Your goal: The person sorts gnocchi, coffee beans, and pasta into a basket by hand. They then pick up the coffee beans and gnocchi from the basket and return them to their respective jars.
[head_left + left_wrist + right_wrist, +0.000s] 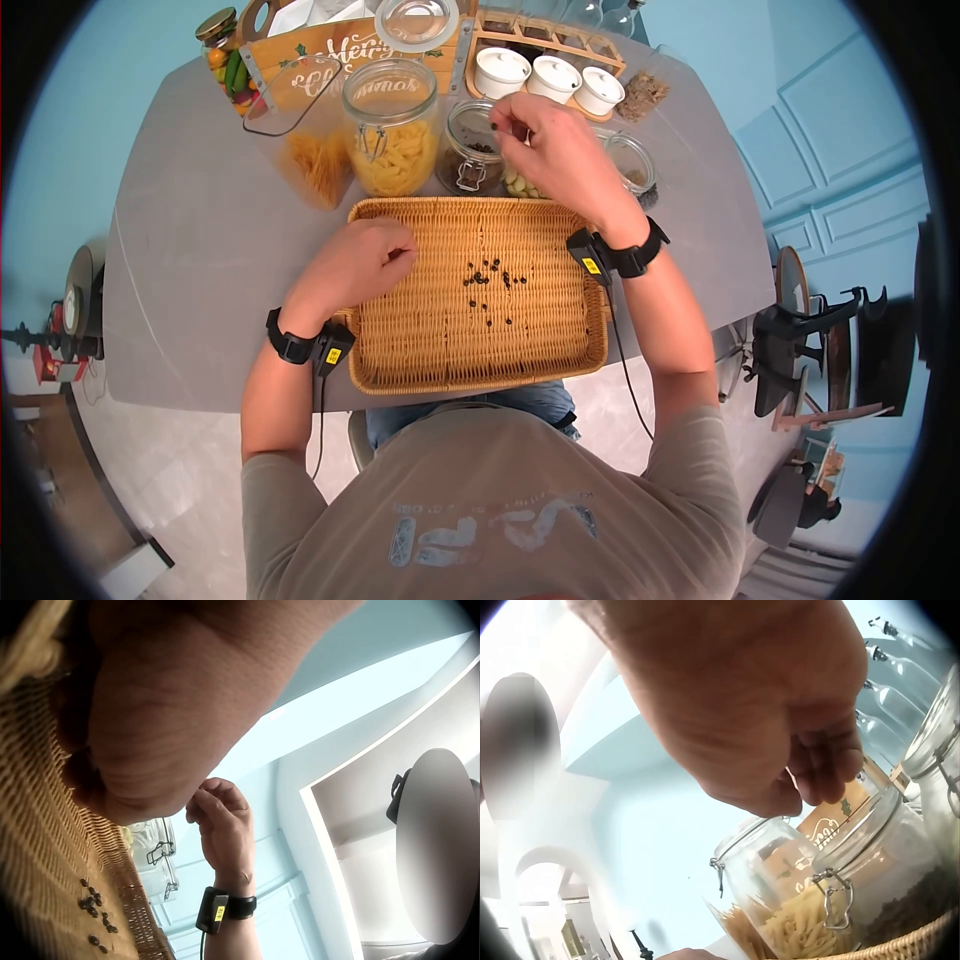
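My right hand [562,155] is raised over the open clip-top jar of small dark beans [470,165]. Its thumb and fingertips pinch together, with a small dark bean [495,127] showing at the tips. My left hand [365,262] lies across the left rim of the wicker basket [430,350], its fingers loosely curled over the inside; the palm side is hidden in the head view. Several loose dark beans [480,279] are scattered on the basket floor. In the left wrist view, these beans [91,901] lie below the left hand.
Behind the basket stand a large jar of penne [400,155], spaghetti [318,170] and a jar of pale cloves [520,187]. Farther back are white lidded pots [553,75], a wooden crate with lettering [290,58] and glass bottles [583,14]. A jar of colourful vegetables [230,70] is at far left.
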The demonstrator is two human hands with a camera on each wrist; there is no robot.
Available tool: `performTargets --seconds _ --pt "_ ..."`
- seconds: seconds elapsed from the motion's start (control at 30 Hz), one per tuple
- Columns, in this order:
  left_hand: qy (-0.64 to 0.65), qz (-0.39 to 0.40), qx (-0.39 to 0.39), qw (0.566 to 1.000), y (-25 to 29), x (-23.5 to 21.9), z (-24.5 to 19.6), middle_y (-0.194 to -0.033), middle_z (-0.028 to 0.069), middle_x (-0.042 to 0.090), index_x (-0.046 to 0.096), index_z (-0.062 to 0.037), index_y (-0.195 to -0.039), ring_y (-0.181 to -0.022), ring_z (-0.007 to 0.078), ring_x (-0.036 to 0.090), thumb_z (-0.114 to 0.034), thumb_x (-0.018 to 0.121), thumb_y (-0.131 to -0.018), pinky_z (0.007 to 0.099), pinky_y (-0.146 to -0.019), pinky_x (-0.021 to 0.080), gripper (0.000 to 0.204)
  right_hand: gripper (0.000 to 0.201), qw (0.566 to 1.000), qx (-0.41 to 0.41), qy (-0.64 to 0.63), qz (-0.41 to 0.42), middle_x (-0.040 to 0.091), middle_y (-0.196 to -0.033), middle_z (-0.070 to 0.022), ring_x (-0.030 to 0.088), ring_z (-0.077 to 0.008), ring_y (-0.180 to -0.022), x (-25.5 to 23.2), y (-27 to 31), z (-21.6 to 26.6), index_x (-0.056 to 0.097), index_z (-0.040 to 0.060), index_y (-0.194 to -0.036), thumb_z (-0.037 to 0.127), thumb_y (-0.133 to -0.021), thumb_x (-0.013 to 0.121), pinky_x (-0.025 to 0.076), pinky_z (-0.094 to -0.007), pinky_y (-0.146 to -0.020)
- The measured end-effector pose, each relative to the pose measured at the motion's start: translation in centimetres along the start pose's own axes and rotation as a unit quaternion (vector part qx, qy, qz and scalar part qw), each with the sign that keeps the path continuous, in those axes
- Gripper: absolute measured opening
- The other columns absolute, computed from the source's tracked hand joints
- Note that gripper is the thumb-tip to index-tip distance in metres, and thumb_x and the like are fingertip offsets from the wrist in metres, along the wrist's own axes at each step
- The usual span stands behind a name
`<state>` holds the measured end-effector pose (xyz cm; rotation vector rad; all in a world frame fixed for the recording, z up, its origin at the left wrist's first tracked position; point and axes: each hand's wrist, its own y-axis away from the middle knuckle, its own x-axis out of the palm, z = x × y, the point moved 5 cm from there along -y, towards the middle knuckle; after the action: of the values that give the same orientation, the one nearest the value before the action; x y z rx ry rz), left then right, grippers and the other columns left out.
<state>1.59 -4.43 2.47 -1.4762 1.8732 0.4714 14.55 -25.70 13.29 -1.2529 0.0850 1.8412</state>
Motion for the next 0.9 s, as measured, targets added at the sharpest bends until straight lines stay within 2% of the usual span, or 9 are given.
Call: performTargets --seconds 0.07,0.17,0.27,0.33,0.37,0.47,0.5,0.8,0.9 --pt "0.002 0.001 -0.001 1.000 0.0 0.1 0.1 -0.086 0.0185 0.068 0.068 0.0015 -0.090 -0.085 0.0412 0.067 -0.011 0.071 -0.094 0.0487 -0.075 0.054 0.013 0.016 0.999 -0.016 0.024 -0.029 0.077 -0.102 -0.0175 0.073 -0.0352 -0.084 0.6 -0.2 -0.7 0.072 -0.0004 -0.114 0.009 -0.101 0.072 0.058 -0.0417 -0.076" --pt "0.001 -0.013 0.019 1.000 0.1 0.2 0.3 -0.086 0.0190 0.068 0.068 0.0019 -0.089 -0.084 0.0417 0.068 -0.010 0.071 -0.094 0.0492 -0.075 0.053 0.013 0.022 0.999 -0.022 0.034 0.018 0.077 -0.108 -0.0190 0.074 -0.0389 -0.091 0.4 1.2 0.2 0.072 0.0017 -0.122 0.009 -0.101 0.071 0.060 -0.0443 -0.082" --pt "-0.002 -0.008 0.016 1.000 0.1 0.4 0.6 -0.088 0.0192 0.069 0.069 0.0019 -0.090 -0.086 0.0420 0.068 -0.010 0.071 -0.094 0.0498 -0.076 0.054 0.013 0.029 0.984 -0.083 0.054 0.150 0.076 -0.110 -0.0191 0.074 -0.0408 -0.097 2.4 4.6 1.1 0.073 0.0034 -0.128 0.006 -0.099 0.070 0.060 -0.0474 -0.085" --pt "-0.005 -0.010 0.023 1.000 0.1 0.5 0.8 -0.088 0.0175 0.070 0.071 0.0018 -0.093 -0.083 0.0391 0.068 -0.010 0.072 -0.095 0.0461 -0.074 0.054 0.012 0.035 0.947 -0.047 0.098 0.301 0.073 -0.107 -0.0188 0.074 -0.0414 -0.102 4.3 7.4 1.4 0.073 0.0051 -0.130 0.004 -0.096 0.070 0.060 -0.0505 -0.085" --pt "-0.007 -0.011 0.026 1.000 0.1 0.5 0.8 -0.088 0.0167 0.070 0.072 0.0018 -0.094 -0.081 0.0376 0.068 -0.010 0.072 -0.095 0.0443 -0.073 0.055 0.011 0.040 0.934 -0.060 0.100 0.337 0.069 -0.102 -0.0176 0.073 -0.0398 -0.099 5.2 8.7 1.4 0.074 0.0058 -0.132 0.004 -0.093 0.071 0.059 -0.0514 -0.084" --pt "0.000 -0.008 0.014 1.000 0.0 0.3 0.4 -0.091 0.0189 0.070 0.071 0.0014 -0.091 -0.089 0.0421 0.068 -0.011 0.070 -0.095 0.0505 -0.078 0.054 0.013 0.041 0.921 -0.076 0.110 0.367 0.069 -0.100 -0.0162 0.072 -0.0376 -0.098 6.3 11.4 1.5 0.074 0.0047 -0.133 0.002 -0.092 0.070 0.059 -0.0504 -0.085" --pt "-0.003 -0.007 0.014 1.000 0.0 0.2 0.3 -0.091 0.0187 0.070 0.071 0.0013 -0.091 -0.089 0.0421 0.068 -0.011 0.070 -0.095 0.0505 -0.078 0.054 0.013 0.042 0.921 -0.067 0.123 0.364 0.069 -0.100 -0.0149 0.071 -0.0354 -0.097 6.3 11.7 1.8 0.074 0.0030 -0.132 0.001 -0.091 0.071 0.058 -0.0486 -0.086" --pt "0.000 -0.003 0.009 1.000 0.0 0.2 0.4 -0.090 0.0186 0.070 0.071 0.0013 -0.093 -0.089 0.0417 0.069 -0.012 0.070 -0.095 0.0503 -0.078 0.054 0.014 0.046 0.933 -0.098 0.123 0.324 0.067 -0.096 -0.0135 0.069 -0.0337 -0.099 5.8 14.9 1.7 0.073 0.0018 -0.133 -0.002 -0.088 0.069 0.058 -0.0462 -0.089" --pt "0.005 -0.002 0.006 1.000 -0.1 0.4 0.5 -0.089 0.0189 0.070 0.071 0.0017 -0.093 -0.088 0.0418 0.068 -0.012 0.071 -0.095 0.0501 -0.078 0.054 0.014 0.045 0.935 -0.067 0.088 0.336 0.067 -0.098 -0.0143 0.070 -0.0348 -0.101 4.7 14.8 1.8 0.072 0.0020 -0.133 -0.002 -0.088 0.069 0.058 -0.0461 -0.089"
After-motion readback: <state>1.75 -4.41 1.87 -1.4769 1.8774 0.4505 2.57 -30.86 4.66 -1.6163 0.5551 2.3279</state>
